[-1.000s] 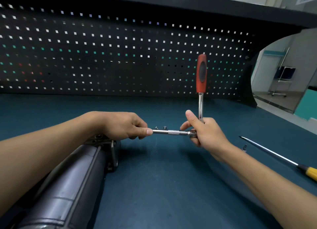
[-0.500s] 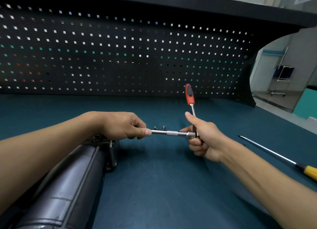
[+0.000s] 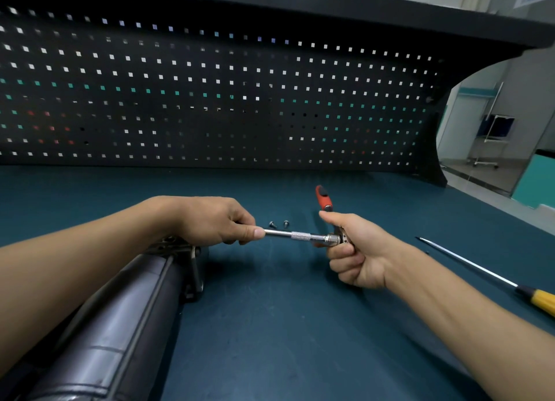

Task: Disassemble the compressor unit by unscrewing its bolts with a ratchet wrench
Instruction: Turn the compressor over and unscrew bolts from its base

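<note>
The compressor unit (image 3: 120, 310) lies on its side at the near left corner of the tabletop (image 3: 300, 325), with its flanged end pointing toward the middle. The left grip (image 3: 216, 220) is clenched around the socket end of the extension bar (image 3: 300, 236) at that flange and hides the socket and the bolt under it. The right grip (image 3: 357, 250) is clenched around the head of the ratchet wrench (image 3: 323, 198), whose red handle points away toward the far edge. Two loose bolts (image 3: 272, 224) lie on the tabletop just beyond the bar, well apart from the flange. Their position indicates that at least two fasteners are already out. The wrench is set up as if on a further bolt, so the unscrewing step is judged to be in progress. How many bolts remain cannot be told, because the flange face is covered. No part of the housing appears separated, so the end cover probably remains to be taken off. A yellow-handled screwdriver (image 3: 480, 271) lies untouched near the right edge.
</note>
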Demonstrator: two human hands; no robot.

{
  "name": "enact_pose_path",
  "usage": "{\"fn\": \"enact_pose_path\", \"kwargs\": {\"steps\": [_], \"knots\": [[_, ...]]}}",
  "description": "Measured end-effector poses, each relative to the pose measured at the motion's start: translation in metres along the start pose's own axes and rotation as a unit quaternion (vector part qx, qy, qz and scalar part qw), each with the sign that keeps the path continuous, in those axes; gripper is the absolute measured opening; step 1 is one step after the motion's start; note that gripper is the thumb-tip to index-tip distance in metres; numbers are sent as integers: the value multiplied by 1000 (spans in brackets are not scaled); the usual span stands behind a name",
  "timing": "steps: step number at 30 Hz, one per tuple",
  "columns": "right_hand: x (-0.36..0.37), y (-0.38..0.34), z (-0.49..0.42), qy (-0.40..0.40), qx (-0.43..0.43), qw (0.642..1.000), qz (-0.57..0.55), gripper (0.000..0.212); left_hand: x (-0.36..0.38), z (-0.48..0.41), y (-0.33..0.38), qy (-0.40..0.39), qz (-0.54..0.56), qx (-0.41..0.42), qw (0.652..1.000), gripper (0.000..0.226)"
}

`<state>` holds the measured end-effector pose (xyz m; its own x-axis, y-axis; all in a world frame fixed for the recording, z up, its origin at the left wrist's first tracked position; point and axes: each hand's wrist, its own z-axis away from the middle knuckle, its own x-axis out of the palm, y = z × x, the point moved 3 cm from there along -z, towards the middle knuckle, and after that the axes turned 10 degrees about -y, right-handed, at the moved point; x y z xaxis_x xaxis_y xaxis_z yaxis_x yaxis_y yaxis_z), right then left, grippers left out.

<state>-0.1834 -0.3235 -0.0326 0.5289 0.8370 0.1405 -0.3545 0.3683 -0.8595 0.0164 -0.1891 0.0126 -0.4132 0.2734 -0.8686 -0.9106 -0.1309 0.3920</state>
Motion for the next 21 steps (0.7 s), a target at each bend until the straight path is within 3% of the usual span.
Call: {"fn": "enact_pose_path", "kwargs": {"steps": [7, 11, 15, 21], "knots": [[-5, -3, -6, 75, -152, 980, 106, 42, 0, -1, 0, 1, -3, -15, 1000, 40], [-8, -4, -7, 86, -282, 933, 208, 40, 0, 0, 1, -4, -14, -25, 1000, 41], [-12, -4, -5, 70, -352, 891, 279, 43, 0, 1, 2, -2, -31, -28, 999, 40], [-7, -4, 2, 79, -429, 829, 349, 16, 0, 2, 3, -4, -49, -28, 998, 41]]}}
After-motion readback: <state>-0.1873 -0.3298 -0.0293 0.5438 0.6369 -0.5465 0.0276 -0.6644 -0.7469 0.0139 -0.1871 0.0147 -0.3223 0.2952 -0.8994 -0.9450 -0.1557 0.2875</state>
